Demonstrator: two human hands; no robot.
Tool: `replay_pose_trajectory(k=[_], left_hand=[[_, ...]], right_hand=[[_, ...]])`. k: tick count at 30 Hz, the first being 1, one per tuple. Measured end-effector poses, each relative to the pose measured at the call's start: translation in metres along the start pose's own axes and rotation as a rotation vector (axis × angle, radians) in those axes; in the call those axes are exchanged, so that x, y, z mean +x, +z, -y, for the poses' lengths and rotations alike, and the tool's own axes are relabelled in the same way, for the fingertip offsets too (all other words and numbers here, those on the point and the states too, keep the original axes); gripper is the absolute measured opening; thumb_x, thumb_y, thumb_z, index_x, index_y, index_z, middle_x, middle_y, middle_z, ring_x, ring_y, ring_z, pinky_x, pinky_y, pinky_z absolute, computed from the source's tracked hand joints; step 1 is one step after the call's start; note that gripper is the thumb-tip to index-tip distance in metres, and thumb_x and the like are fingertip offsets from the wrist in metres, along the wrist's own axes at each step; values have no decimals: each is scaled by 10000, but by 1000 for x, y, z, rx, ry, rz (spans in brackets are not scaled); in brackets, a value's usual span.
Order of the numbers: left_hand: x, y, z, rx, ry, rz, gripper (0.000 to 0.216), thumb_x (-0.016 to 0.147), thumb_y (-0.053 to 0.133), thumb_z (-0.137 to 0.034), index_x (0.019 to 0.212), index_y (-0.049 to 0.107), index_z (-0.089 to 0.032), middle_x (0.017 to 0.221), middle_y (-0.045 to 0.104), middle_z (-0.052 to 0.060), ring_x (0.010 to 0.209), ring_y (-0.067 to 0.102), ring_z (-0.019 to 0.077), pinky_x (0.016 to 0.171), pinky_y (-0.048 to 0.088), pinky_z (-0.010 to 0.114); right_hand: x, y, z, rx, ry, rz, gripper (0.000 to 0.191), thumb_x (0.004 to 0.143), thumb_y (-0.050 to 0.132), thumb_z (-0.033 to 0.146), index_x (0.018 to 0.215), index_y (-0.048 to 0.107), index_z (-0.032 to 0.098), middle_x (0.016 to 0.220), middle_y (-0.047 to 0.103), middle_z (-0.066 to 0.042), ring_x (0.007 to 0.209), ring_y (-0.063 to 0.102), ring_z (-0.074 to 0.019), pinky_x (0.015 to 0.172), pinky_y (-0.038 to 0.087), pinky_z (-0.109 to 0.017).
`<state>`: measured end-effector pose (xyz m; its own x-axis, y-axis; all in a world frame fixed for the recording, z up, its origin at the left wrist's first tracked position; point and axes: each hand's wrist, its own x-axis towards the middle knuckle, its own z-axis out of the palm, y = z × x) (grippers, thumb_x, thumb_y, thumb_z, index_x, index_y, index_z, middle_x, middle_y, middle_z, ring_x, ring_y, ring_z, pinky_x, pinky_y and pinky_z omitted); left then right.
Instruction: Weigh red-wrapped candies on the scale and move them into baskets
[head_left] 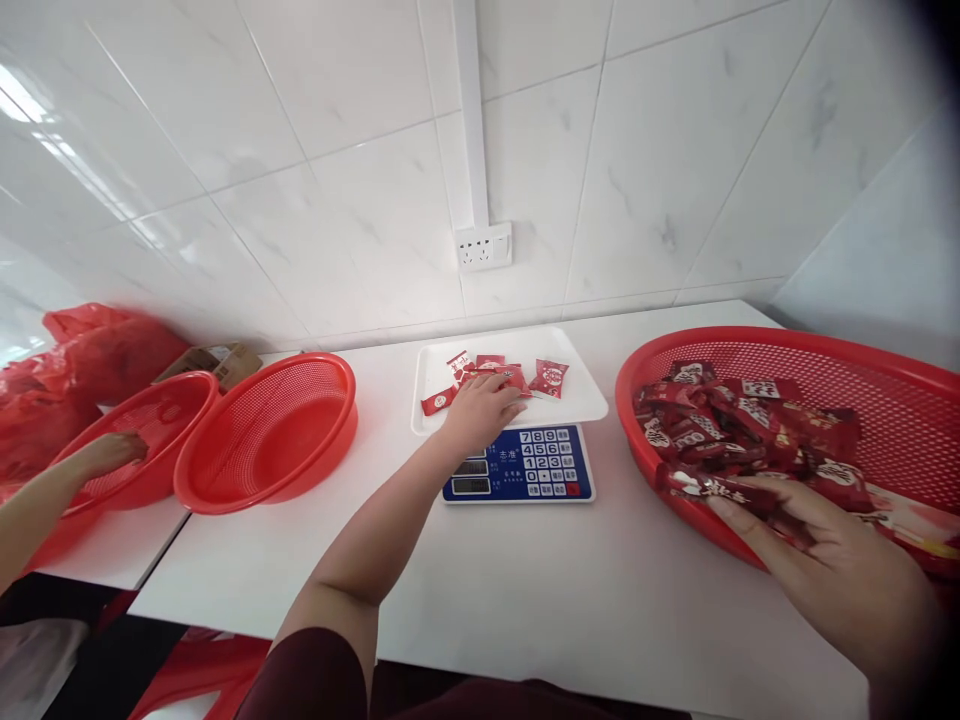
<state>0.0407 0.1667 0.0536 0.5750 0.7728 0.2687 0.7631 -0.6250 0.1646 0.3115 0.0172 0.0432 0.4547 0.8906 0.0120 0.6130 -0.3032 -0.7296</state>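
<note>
My left hand reaches over a white scale tray, its fingers stretched out and lying on red snack packets. Other small packets, among them a red snack packet with white print, lie around it on the tray. Below the tray shows the blue keypad of a digital scale. At the right, my right hand is closed around a dark red snack packet near the front rim of a large red basket. Many similar wrapped packets fill that basket.
Left of the scale stands a red basket. Beyond it, a co-worker's hand reaches into another red basket. Red plastic bags and a cardboard box sit behind. A white tiled wall with a socket backs the table.
</note>
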Motion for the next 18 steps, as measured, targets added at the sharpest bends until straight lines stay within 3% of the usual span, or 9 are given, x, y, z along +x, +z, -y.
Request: replay_pose_trajectory(k=[4,6,10,15,18], left_hand=[[1,-23,25,-139,-184,-25,278,937,363,-221,1137,555,-209,1228,573,37,1159,487,171,969,393,305],[-7,-36,41,-123,-305,-13,258,896,422,-211,1122,547,-200,1190,593,54,1122,511,200,937,411,331],[-25,-47,65,-84,-398,97,282,808,555,-285,1077,569,-201,1079,634,86,998,571,258,800,459,352],[-31,-39,64,-62,-423,132,210,788,543,-213,994,581,-212,932,637,75,909,583,257,722,448,329],[-30,-40,55,-73,-424,101,206,772,536,-161,970,564,-210,946,605,66,858,589,223,720,449,313]], right_hand=[[0,1,-2,-4,-24,3,406,578,564,600,827,627,285,889,704,-51,775,641,-285,698,497,-408],[0,1,-4,5,-38,-22,416,574,560,615,814,631,282,852,703,-42,741,640,-278,692,506,-403],[1,4,-9,6,-79,-41,440,580,551,639,832,640,289,825,706,-15,747,649,-276,655,514,-389],[4,7,-15,-25,-148,-53,448,609,541,655,843,646,288,835,715,-18,800,657,-286,588,504,-365],[5,7,-18,-12,-178,-52,433,636,542,646,849,647,284,852,714,-22,793,657,-280,602,500,-369]])
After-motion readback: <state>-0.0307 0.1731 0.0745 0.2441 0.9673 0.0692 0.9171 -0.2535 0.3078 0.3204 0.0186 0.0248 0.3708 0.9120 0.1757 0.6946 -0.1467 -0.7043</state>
